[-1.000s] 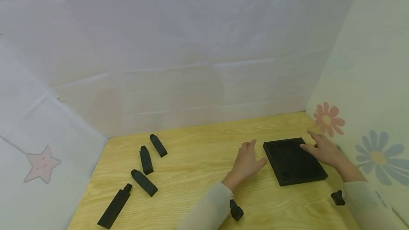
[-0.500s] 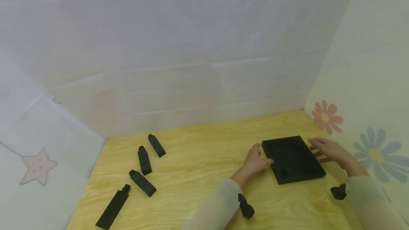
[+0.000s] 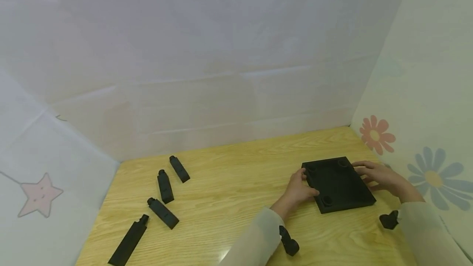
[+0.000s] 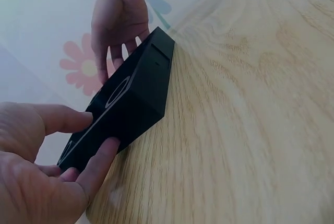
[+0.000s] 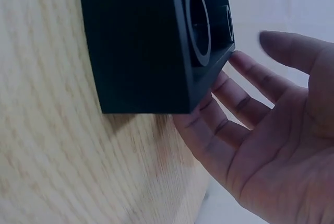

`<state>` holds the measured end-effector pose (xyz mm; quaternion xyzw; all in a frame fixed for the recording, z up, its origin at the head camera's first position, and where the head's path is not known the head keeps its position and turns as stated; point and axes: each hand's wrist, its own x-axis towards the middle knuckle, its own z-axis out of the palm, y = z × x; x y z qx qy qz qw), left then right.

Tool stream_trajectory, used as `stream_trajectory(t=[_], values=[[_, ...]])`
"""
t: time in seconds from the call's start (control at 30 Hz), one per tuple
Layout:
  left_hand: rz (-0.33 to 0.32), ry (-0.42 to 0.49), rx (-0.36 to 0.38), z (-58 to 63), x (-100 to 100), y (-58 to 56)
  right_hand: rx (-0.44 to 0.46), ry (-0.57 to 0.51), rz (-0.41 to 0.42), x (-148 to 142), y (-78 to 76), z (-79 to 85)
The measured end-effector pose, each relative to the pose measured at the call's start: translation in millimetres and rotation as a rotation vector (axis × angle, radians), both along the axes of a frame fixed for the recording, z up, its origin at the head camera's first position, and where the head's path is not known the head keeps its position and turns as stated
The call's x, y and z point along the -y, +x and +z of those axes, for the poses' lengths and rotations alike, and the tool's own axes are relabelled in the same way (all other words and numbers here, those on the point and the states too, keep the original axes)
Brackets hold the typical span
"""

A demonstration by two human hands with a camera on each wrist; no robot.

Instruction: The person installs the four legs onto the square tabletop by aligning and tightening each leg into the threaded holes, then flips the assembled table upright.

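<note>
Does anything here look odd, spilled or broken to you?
Nothing looks spilled or broken, the black tray included. The black blocks on the table just lie at uneven angles, and the pale back wall is creased.

"How are the person's hands placed?"
"The left hand (image 3: 297,191) reaches forward, thumb spread from its fingers; the right hand (image 3: 382,179) sits opposite, palm toward the left."
"And the right thumb (image 5: 295,50)?"
"Raised, apart from that hand's gently bent fingers (image 5: 255,75)."

Pale long sleeves (image 3: 255,238); small black wrist cameras (image 3: 290,246).
</note>
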<state>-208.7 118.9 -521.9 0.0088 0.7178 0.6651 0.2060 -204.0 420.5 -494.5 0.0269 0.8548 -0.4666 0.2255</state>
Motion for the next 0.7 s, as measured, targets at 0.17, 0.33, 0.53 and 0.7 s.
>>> stream_trajectory(t=[0.17,0.33,0.53,0.7], values=[[0.012,-0.059,-0.044,0.0,0,0.6,0.014,-0.025,0.018,-1,0.5,-1.1],[0.004,-0.126,-0.084,-0.2,10,-1.6,0.006,-0.053,0.012,11,3.0,-0.6],[-0.033,-0.261,-0.157,2.6,29,-4.5,-0.057,-0.082,0.021,28,3.4,-4.6],[-0.085,-0.469,-0.249,4.6,44,-3.8,-0.114,-0.053,0.03,45,2.2,-9.8]])
